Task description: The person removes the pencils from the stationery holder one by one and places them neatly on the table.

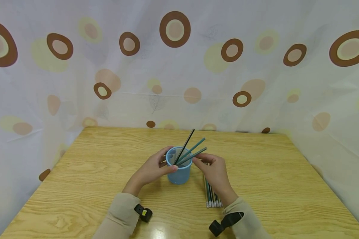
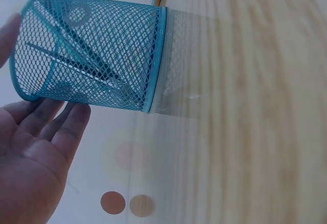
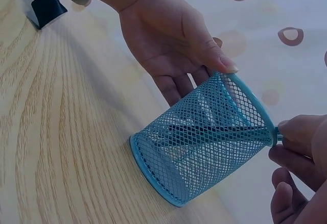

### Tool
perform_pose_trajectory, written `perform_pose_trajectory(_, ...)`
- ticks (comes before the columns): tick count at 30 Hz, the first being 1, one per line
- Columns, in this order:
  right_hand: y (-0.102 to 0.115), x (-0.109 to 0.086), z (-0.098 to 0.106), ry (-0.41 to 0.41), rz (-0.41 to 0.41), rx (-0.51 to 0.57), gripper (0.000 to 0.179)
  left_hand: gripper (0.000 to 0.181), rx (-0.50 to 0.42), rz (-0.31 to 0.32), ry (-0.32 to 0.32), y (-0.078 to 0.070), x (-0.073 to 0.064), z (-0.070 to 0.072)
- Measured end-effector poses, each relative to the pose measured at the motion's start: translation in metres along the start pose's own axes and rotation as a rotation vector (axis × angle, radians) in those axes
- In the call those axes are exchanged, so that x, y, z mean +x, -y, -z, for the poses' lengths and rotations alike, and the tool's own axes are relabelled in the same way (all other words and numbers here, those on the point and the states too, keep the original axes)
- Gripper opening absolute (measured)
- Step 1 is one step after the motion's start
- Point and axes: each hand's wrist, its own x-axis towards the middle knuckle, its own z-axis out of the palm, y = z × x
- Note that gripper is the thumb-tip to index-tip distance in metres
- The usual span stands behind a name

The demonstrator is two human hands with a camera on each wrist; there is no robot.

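A light blue mesh pencil cup [image 1: 179, 176] stands on the table with three pencils leaning to the right inside it, a black one [image 1: 187, 139] and two teal ones. My left hand [image 1: 152, 170] grips the cup from the left, its thumb on the near rim and its fingers behind. At the right rim, my right hand [image 1: 216, 171] pinches the lowest teal pencil [image 1: 201, 151] between thumb and forefinger. The right wrist view shows that pinch right beside the rim of the cup [image 3: 209, 137]. Through the mesh cup [image 2: 92, 55] in the left wrist view, the pencils' lower ends show near the base.
Several more pencils [image 1: 210, 196] lie side by side under and beside my right forearm, eraser ends toward me. The wooden table [image 1: 92, 186] reaches back to a white curtain [image 1: 179, 73] patterned with brown and yellow circles. Black straps with small devices sit on both sleeves.
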Motion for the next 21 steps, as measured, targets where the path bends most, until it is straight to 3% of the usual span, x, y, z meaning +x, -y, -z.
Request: perform_pose_trajectory(21, 0.006, -0.0016, 0.0024, -0.031, 0.071, 0.074, 0.018, 0.082, -0.012, -0.007, 0.008, 0.0011, 0.0007, 0.0006)
